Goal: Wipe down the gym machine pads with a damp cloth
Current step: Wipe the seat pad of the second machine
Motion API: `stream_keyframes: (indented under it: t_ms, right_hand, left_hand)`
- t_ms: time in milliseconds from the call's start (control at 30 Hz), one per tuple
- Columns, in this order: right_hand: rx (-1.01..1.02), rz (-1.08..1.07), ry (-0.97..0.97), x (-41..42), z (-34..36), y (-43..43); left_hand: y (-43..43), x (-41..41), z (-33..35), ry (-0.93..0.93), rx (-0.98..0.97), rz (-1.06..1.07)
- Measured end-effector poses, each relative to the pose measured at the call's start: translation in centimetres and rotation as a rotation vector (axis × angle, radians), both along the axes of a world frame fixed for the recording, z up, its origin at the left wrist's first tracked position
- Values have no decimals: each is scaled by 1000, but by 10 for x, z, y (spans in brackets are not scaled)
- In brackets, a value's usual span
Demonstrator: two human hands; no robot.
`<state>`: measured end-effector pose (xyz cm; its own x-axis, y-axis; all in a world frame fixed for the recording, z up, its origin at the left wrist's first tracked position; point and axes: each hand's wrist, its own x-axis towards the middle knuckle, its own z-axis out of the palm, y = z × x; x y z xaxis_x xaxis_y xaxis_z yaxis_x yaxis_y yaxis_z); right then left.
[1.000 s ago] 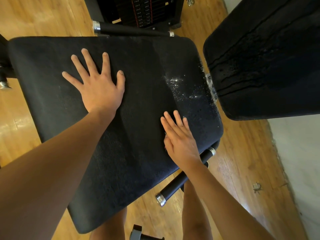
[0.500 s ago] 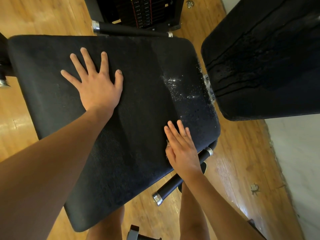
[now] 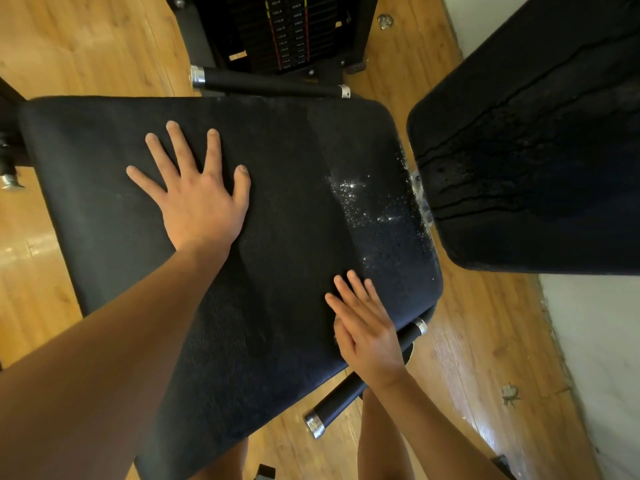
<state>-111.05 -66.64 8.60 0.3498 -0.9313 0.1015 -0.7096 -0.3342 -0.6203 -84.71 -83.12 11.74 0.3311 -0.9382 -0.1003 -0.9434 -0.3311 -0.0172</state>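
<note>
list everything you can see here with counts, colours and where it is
seat pad: 1, black, centre, under both hands
water droplets: one patch, glinting white, right part of the seat pad
back pad: 1, black with wet streaks, upper right
grip bars: 2, black with silver end caps, one above the seat pad, one below its lower right edge
weight stack: 1, black with red and yellow stripes, top centre
floor: 1, orange-brown wood, all round
pale surface: 1, off-white, lower right
left hand: 1, flat, fingers spread, on the seat pad
right hand: 1, flat, fingers together, at the pad's lower right edge
</note>
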Motion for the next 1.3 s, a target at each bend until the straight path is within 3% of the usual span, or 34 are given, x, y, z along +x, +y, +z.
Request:
stream_keyframes:
  t_ms: [233, 433, 700, 800, 933, 1300]
  right_hand:
    - [-19, -90, -138, 27, 7, -68]
    - [-45, -42, -154, 66, 11, -170]
    - [33, 117, 36, 106, 13, -287]
    - [19, 140, 106, 107, 8, -301]
    - [65, 10, 248, 111, 6, -295]
    - [138, 2, 182, 107, 1, -285]
  left_hand:
    - [1, -1, 0, -5, 17, 9]
    - [-1, -1, 0, -5, 13, 14]
    - [-1, 1, -4, -3, 12, 17]
    - [-3, 1, -4, -6, 9, 14]
    - [-4, 1, -4, 4, 13, 19]
    - [-6, 0, -4, 12, 0, 17]
